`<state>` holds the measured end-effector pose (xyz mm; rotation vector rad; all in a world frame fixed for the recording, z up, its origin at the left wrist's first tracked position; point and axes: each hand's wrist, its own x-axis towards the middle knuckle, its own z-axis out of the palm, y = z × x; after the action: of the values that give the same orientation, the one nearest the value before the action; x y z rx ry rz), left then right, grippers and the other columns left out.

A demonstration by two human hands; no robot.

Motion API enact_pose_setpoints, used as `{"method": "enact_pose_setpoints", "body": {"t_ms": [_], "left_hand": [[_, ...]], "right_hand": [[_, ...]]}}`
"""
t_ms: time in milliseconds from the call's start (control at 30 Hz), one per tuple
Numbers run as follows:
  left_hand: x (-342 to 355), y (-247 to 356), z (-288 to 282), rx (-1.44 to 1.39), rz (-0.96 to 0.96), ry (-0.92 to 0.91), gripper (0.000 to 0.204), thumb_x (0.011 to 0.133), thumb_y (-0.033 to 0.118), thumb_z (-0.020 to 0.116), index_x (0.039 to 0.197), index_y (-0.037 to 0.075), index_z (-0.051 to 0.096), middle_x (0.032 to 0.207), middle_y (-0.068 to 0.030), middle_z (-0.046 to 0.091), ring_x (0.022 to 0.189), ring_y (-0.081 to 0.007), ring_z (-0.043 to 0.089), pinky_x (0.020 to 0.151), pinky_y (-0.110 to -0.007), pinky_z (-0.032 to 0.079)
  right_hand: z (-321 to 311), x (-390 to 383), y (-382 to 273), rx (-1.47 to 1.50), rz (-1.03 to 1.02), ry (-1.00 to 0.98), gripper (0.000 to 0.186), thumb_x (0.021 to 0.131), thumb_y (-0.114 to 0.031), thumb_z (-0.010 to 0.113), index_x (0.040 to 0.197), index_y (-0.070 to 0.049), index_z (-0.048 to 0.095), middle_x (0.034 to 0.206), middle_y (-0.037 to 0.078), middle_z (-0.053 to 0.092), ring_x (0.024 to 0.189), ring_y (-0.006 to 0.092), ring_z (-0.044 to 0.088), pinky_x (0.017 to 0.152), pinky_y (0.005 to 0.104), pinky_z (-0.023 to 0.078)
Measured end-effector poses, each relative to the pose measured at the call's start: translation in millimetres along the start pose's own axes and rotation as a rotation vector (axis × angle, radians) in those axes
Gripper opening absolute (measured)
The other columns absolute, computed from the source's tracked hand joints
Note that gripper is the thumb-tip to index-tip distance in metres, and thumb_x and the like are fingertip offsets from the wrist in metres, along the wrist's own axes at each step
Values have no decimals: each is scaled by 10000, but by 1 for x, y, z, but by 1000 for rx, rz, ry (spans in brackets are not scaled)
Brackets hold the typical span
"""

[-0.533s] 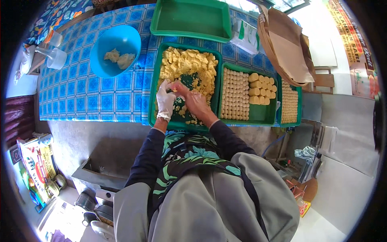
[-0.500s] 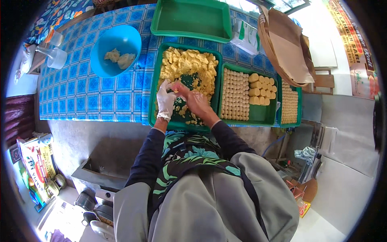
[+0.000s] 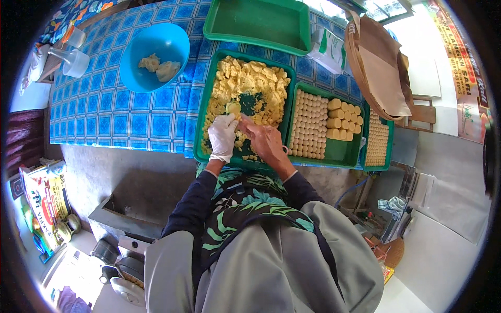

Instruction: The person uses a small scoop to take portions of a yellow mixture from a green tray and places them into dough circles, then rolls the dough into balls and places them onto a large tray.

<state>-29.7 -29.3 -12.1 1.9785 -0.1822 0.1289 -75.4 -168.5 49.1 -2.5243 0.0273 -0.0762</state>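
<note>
My gloved left hand [image 3: 222, 137] is closed around a pale yellow piece [image 3: 233, 109] that pokes up above its fingers. My right hand [image 3: 264, 143] is beside it, fingers bent in against the left hand, holding something too hidden to make out. Both hands are over a green tray [image 3: 202, 146] of crumbly yellow mixture [image 3: 250, 72]. To the right, a second green tray [image 3: 344, 155] holds rows of small pale balls [image 3: 309, 125] and several larger yellow cylinders [image 3: 342, 117].
A blue bowl [image 3: 134, 55] with pale lumps sits left on the checked tablecloth [image 3: 96, 120]. Behind stand an empty green tray [image 3: 255, 26] and a white pack [image 3: 326, 49]. Right are another ball-filled tray [image 3: 377, 143] and a paper-lined woven tray [image 3: 373, 68]; plastic containers [image 3: 75, 65] are far left.
The view has shifted slightly. The yellow piece now shows at the top of my left hand's fingers, and my right hand has turned a little, its fingertips now behind the left hand.
</note>
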Motion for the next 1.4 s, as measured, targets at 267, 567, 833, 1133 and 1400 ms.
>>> {"method": "enact_pose_setpoints", "body": {"t_ms": [267,567,833,1133,1400], "left_hand": [[49,-6,14,162,-181,-49,187,687,158,788,797,55,676,806,-110,658,745,-261,625,654,-364,479],[35,-5,6,-55,-324,-95,379,716,-32,656,1082,13,569,993,-154,640,905,-294,627,828,-369,493],[36,8,3,-339,-450,-75,483,726,-17,707,1190,-23,572,1137,-134,633,939,-219,660,777,-291,543],[30,4,1,-252,-420,-68,555,747,-28,668,1282,-39,523,1158,-161,638,915,-192,674,790,-294,538],[22,1,0,-643,-500,-34,721,715,-146,508,1416,-28,387,1255,-154,564,936,-223,669,726,-283,560]], "right_hand": [[-23,11,3,-160,63,-39,236,872,-149,572,1088,-143,667,779,190,641,715,381,633,598,459,481],[20,36,0,-100,109,-217,493,872,-96,508,1353,-203,505,792,235,635,760,414,633,612,530,466],[36,36,23,0,2,-128,497,875,-102,447,1367,-158,488,944,268,630,906,438,608,755,557,446],[-13,31,0,70,-117,26,313,927,-109,424,1129,-143,661,911,114,698,802,307,667,596,389,501],[18,31,-2,215,-14,-202,412,1018,-273,286,1330,-52,439,1342,214,508,1218,349,487,1000,487,353]]}}
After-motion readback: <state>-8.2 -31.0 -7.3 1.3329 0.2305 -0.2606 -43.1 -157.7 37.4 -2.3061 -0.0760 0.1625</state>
